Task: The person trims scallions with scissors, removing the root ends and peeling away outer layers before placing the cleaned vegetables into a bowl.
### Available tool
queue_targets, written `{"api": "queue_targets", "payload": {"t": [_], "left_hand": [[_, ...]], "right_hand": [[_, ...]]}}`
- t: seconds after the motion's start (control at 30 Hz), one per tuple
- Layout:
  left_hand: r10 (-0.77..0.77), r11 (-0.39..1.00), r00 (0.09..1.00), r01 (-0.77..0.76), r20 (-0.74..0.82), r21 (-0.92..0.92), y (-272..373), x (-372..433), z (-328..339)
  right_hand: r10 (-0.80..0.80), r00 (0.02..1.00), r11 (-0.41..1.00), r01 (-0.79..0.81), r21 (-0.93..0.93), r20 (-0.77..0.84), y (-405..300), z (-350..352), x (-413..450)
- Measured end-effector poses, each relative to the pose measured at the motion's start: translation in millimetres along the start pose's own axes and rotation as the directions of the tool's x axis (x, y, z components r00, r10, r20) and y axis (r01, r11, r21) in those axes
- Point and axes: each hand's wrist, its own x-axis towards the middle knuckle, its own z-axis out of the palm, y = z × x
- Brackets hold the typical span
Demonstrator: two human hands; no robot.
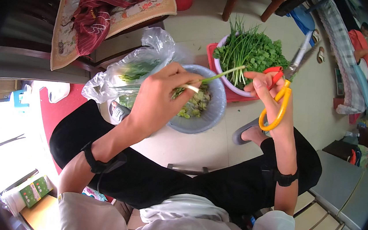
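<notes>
Between its fingers my left hand (162, 94) holds thin green stalks with pale ends, one a scallion stalk (222, 75) pointing right. A pair of scissors (281, 101) with one red and one yellow handle hangs on my right hand (273, 97), blades pointing up and away. Under my left hand stands a basin lined with a grey-blue plastic bag (216, 109), with leafy scraps (193, 107) inside. Beyond my right hand, a lilac basin (220, 60) holds scallions (240, 44) and leafy herbs like cilantro (266, 51).
The lilac basin stands on a red stool or tray (211, 52). A clear plastic bag (159, 41) with greens lies left of the lined basin. A wooden bench with a patterned cushion (126, 21) and a dark red cloth (95, 16) is at upper left. Another person (366, 52) is at far right.
</notes>
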Motion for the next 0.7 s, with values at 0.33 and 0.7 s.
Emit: {"api": "queue_targets", "payload": {"t": [0.33, 0.7], "left_hand": [[0.280, 0.919, 0.955, -0.296, 0.098, 0.260, -4, -5, 4], [0.280, 0.900, 0.952, -0.305, 0.123, 0.311, -2, -4, 3]], "right_hand": [[-0.077, 0.997, 0.996, 0.078, 0.048, -0.013, 16, -2, 1], [-0.087, 0.996, 0.953, 0.088, -0.289, 0.016, 9, 2, -1]]}}
